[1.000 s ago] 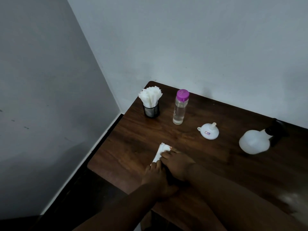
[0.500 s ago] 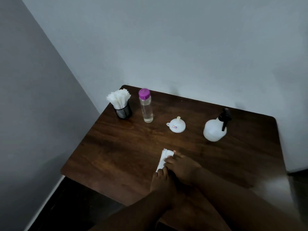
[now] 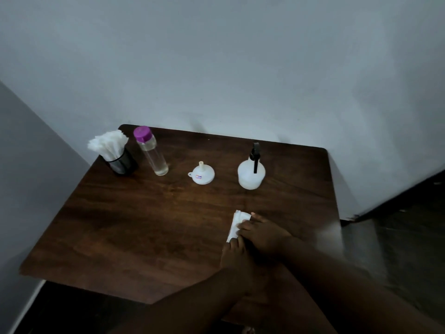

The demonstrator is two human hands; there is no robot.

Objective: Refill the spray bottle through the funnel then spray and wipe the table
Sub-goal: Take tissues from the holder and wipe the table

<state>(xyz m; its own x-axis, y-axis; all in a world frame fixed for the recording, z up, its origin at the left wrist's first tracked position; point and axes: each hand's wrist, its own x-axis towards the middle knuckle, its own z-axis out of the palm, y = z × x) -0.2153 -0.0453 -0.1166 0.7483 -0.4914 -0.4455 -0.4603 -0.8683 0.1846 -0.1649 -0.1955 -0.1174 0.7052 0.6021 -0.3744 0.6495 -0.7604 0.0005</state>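
A folded white tissue (image 3: 236, 223) lies flat on the dark wooden table (image 3: 149, 227). My right hand (image 3: 265, 233) presses on it with the fingers spread over its right part. My left hand (image 3: 234, 257) rests just below, fingertips touching the tissue's near end. Further back stand a white spray bottle (image 3: 250, 173) with a black trigger head, a white funnel (image 3: 201, 173) lying mouth down with the spout up, and a clear bottle (image 3: 151, 151) with a purple cap, a little liquid in its bottom.
A black cup of white tissues (image 3: 115, 153) stands at the table's back left corner. Grey walls close the back and the left side. The table's right edge (image 3: 336, 213) drops to a dark floor.
The view has swung to the right, so the whole table and the spray bottle now show. Both hands have stayed on the tissue at the same spot on the table.
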